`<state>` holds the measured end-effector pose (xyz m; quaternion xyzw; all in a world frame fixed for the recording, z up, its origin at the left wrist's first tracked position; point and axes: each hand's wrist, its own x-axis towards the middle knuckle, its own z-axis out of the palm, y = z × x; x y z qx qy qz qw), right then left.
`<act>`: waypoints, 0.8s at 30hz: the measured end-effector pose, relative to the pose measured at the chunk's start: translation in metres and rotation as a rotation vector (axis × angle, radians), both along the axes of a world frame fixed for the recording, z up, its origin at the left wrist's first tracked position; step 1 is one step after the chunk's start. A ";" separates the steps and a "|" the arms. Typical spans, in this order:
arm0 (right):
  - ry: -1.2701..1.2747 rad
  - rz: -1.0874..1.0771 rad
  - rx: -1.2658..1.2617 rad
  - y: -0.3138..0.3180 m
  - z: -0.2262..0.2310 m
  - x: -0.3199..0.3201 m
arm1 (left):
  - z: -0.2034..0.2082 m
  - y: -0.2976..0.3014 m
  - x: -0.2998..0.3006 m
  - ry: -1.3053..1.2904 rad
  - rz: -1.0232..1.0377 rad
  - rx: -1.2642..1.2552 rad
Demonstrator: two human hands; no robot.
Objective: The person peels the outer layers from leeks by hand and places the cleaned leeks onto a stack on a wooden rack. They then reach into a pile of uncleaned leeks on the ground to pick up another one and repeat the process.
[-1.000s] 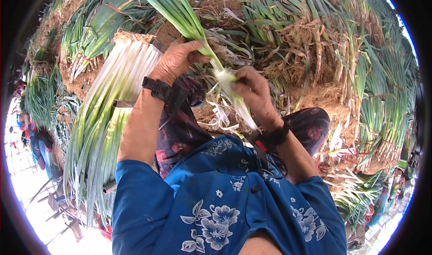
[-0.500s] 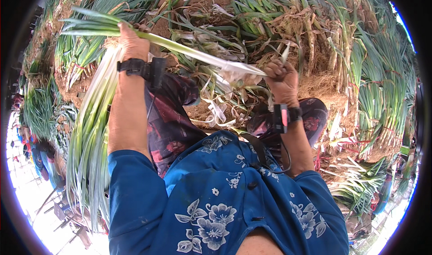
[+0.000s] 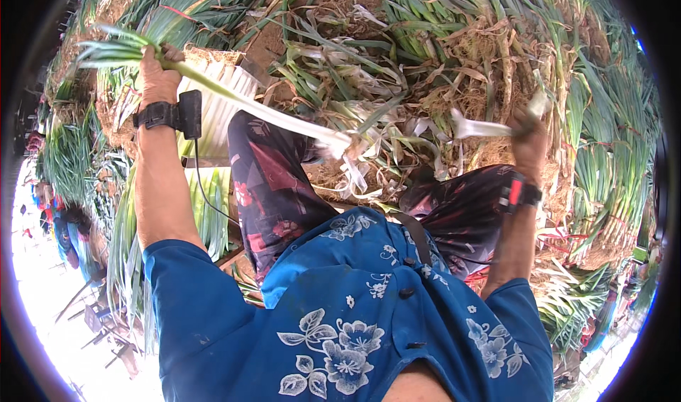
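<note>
My left hand (image 3: 157, 74), at the upper left, is closed round the green upper part of a long leek (image 3: 262, 115). The stalk slants down to the right, its white root end over the heap of trimmings between my knees. Out to the right, my right hand (image 3: 528, 136) is closed on a whitish strip of leek skin (image 3: 484, 127). The strip is apart from the leek and blurred by motion. A pale tip also sticks up above that hand. Under my left forearm lies a stack of leeks with clean white stalks (image 3: 223, 83).
Peeled skins and dry leaves (image 3: 355, 118) litter the ground ahead. Unpeeled leeks with roots (image 3: 489, 54) are heaped beyond. Tied bundles (image 3: 610, 182) stand along the right, and more green leeks (image 3: 64, 161) lie at the left. A cable hangs from my left wrist strap.
My hands have moved apart, the left one up and left with the leek, the right one to the right. The skin strip has come away from the stalk's white end.
</note>
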<state>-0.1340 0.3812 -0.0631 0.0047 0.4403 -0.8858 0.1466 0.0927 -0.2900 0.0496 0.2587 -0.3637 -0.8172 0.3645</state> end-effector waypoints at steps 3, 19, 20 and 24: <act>0.242 0.354 0.534 -0.153 0.054 0.051 | -0.002 0.000 -0.005 0.080 -0.131 -0.001; -0.199 1.104 -0.191 -0.198 0.079 0.148 | -0.014 -0.003 -0.018 0.271 -0.296 0.550; -0.287 1.078 -0.338 -0.185 0.058 0.147 | -0.019 -0.002 -0.022 0.266 -0.290 0.525; 0.236 0.576 0.359 -0.136 0.075 0.192 | -0.018 -0.025 -0.008 0.129 -0.205 0.381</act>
